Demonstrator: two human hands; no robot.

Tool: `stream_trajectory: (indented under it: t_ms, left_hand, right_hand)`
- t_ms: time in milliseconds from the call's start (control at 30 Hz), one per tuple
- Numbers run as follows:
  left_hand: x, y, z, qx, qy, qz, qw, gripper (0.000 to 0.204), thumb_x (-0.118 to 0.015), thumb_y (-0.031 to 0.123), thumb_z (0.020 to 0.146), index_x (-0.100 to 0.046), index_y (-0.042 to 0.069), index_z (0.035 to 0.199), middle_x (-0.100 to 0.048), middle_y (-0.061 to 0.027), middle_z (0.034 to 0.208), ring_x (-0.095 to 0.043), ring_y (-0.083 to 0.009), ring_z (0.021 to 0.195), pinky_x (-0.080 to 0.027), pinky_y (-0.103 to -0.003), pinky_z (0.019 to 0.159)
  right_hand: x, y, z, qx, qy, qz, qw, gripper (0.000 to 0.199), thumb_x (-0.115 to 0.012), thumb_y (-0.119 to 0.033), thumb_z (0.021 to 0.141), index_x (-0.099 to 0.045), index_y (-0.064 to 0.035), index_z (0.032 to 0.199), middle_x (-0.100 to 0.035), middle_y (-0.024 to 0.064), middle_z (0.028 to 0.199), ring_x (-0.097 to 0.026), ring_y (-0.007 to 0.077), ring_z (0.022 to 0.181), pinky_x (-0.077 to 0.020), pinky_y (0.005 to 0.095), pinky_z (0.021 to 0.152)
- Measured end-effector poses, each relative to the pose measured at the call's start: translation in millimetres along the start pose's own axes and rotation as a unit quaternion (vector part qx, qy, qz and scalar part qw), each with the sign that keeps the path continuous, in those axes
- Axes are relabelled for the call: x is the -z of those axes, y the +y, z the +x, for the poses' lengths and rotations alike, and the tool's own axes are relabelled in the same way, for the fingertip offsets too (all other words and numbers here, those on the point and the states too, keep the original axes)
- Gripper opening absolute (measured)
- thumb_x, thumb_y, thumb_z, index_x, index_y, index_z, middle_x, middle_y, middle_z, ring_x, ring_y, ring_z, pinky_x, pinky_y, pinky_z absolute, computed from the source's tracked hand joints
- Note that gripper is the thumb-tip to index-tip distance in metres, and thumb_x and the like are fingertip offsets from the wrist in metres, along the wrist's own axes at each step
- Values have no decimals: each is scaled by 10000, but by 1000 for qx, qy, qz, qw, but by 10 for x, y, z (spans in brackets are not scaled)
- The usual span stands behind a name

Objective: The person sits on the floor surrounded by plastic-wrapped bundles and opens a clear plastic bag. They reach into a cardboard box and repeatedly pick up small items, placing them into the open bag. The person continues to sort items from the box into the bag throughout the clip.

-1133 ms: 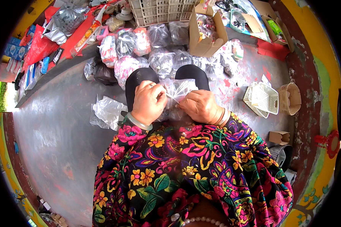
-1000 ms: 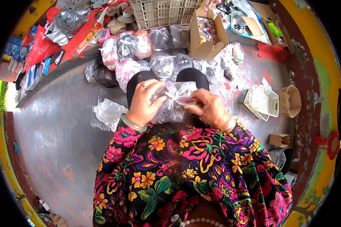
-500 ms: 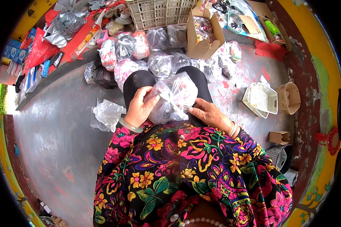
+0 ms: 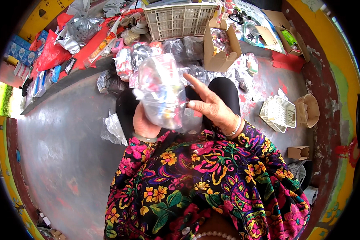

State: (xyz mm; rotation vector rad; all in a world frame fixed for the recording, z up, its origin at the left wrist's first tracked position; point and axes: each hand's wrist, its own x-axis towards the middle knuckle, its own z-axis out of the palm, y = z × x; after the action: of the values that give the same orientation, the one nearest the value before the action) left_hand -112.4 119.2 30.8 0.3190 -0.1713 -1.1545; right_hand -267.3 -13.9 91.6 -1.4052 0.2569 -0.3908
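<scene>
Two hands are up in front of me, and between them sits a clear plastic bag (image 4: 163, 94) stuffed with small colourful items I can't make out. My left hand (image 4: 145, 122) cups the bag from underneath and behind, fingers closed around its lower part, mostly hidden by the plastic. My right hand (image 4: 209, 106) is just right of the bag, fingers spread and extended, the fingertips touching its side rather than gripping it. The bag is raised above my knees in black trousers (image 4: 226, 90), tilted a little to the left. Beyond the bag, on the grey concrete floor (image 4: 64, 136), lies a cluster of similar filled clear bags (image 4: 192, 48), and past those stands a white plastic crate (image 4: 176, 18). Right of the bag and slightly farther away is an open cardboard box (image 4: 219, 48) with bright contents. Well to the right of the bag lies a white lattice basket (image 4: 279, 113), with a small brown cardboard tub (image 4: 308, 109) just beside it. Left of and below the bag, an empty crumpled clear bag (image 4: 113, 128) rests on the floor near my knee.
</scene>
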Motion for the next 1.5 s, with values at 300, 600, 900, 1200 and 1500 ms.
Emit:
stream_trajectory:
  t_ms: [300, 600, 900, 1200, 1500]
  left_hand:
    - [219, 112, 23, 7, -15, -96, 995, 459, -372, 330, 860, -429, 48, 1219, -458, -120, 1237, -422, -287, 1148, -306, -459, 966]
    - [35, 482, 55, -154, -1, 20, 988, 458, -422, 337, 852, -423, 56, 1214, -488, -98, 1195, -460, -270, 1097, -340, -449, 938]
    - [265, -133, 475, -196, 139, 295, 925, 504, -592, 218, 801, -365, 47, 1218, -493, -67, 1095, -471, -167, 1020, -382, -323, 877]
    - [1246, -555, 458, -96, 311, 476, 817, 521, -539, 125, 831, -275, -31, 1253, -422, -182, 1172, -417, -224, 1090, -334, -316, 926]
    - [1006, -465, 383, -65, 331, 415, 845, 448, -497, 31, 827, -334, 2, 1243, -377, -180, 1261, -349, -260, 1201, -263, -328, 999]
  right_hand:
    - [157, 16, 61, -121, 45, 236, 963, 420, -435, -120, 886, -330, -27, 1282, -551, 149, 1075, -539, 193, 963, -453, 289, 779]
    - [521, -13, 170, 36, 178, -36, 983, 497, -565, -120, 822, -364, -24, 1266, -438, 132, 1232, -377, 207, 1175, -295, 313, 976]
    - [-109, 841, 647, -10, 88, 141, 986, 799, -727, -227, 651, -272, -60, 1286, -449, 109, 1163, -422, 228, 1087, -349, 339, 914]
    - [349, 1717, 736, -233, 266, 275, 894, 349, -676, -179, 704, -492, -119, 994, -564, -10, 898, -537, 120, 807, -432, 240, 665]
    - [400, 2333, 1369, -335, 328, 245, 849, 486, -680, -154, 706, -426, -68, 1111, -532, 47, 937, -526, 163, 844, -474, 334, 675]
